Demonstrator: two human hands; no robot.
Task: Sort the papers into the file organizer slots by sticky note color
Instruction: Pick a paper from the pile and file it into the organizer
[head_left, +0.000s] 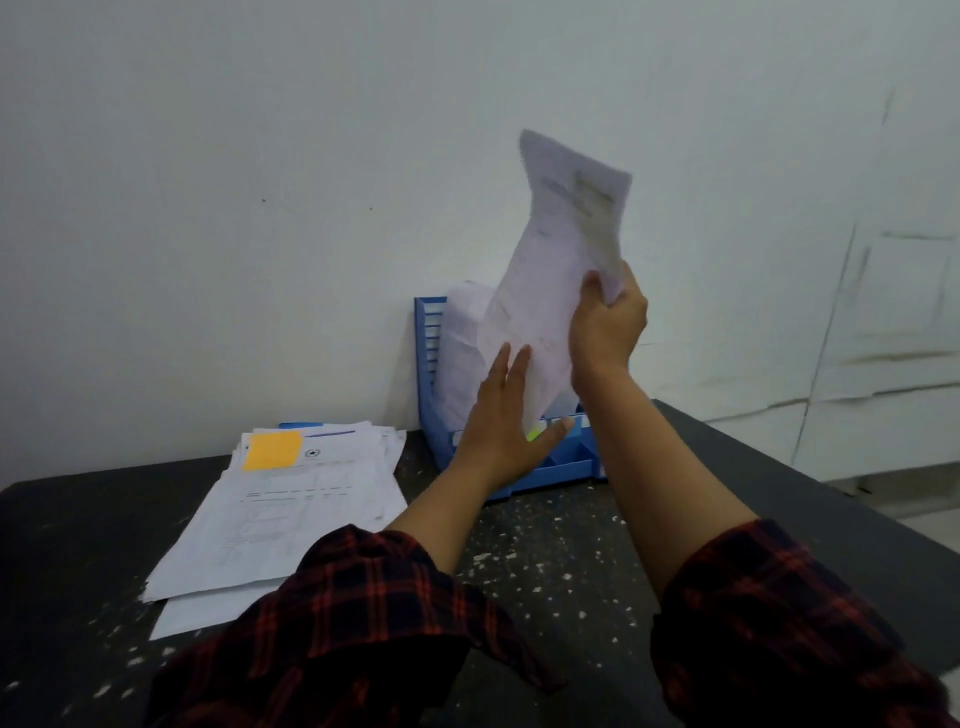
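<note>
The right hand (605, 325) grips a bundle of papers (558, 275) by its edge, holding it upright over the blue file organizer (550, 475) at the back of the dark table (545, 561). The left hand (501, 415), fingers straight, rests against the bundle's lower end, where a green sticky note (533, 433) shows. One slot already holds white sheets (462, 338). A paper stack (291, 499) with an orange sticky note (272, 450) lies left of the organizer

Both arms reach fwd, plaid sleeves pushed up. Right hand (607, 325) raised, fingers curled in a grip; left hand (501, 415) lower, fingers straight.
</note>
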